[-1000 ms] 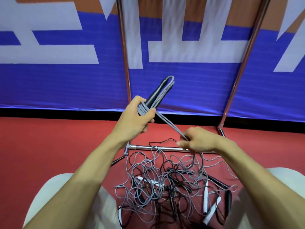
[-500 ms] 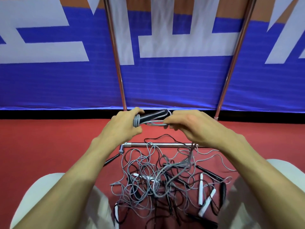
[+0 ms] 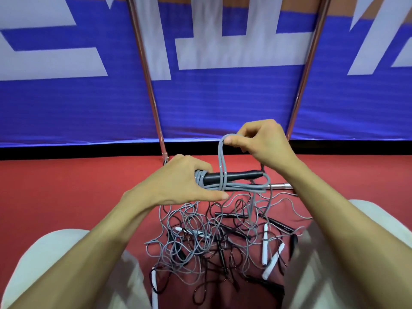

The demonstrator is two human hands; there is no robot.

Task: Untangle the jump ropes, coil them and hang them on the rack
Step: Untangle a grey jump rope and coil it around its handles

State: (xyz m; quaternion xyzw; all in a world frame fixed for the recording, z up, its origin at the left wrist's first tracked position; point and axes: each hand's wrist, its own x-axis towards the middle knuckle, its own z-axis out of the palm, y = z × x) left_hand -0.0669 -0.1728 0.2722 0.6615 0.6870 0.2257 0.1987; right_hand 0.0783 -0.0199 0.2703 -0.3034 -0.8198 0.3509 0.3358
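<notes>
the left hand (image 3: 185, 184) clamps the left end of the coiled grey jump rope (image 3: 245, 187), held level above the tangled pile (image 3: 200, 244), long axis left to right, black handle (image 3: 231, 176) tip pointing right. the right hand (image 3: 263, 143) pinches a raised loop (image 3: 223, 157): likely the tying-off wrap, next cinched round the bundle.

The grey cord (image 3: 243, 186) looks like smooth plastic with a soft shine, the black handle (image 3: 231, 176) it wraps is matt, and the white handles (image 3: 265, 239) look like plain plastic. The rack poles (image 3: 146, 70) are polished, reflective metal. The red floor (image 3: 66, 186) is matt and finely grained; the blue banner (image 3: 223, 103) has a ribbed weave.
</notes>
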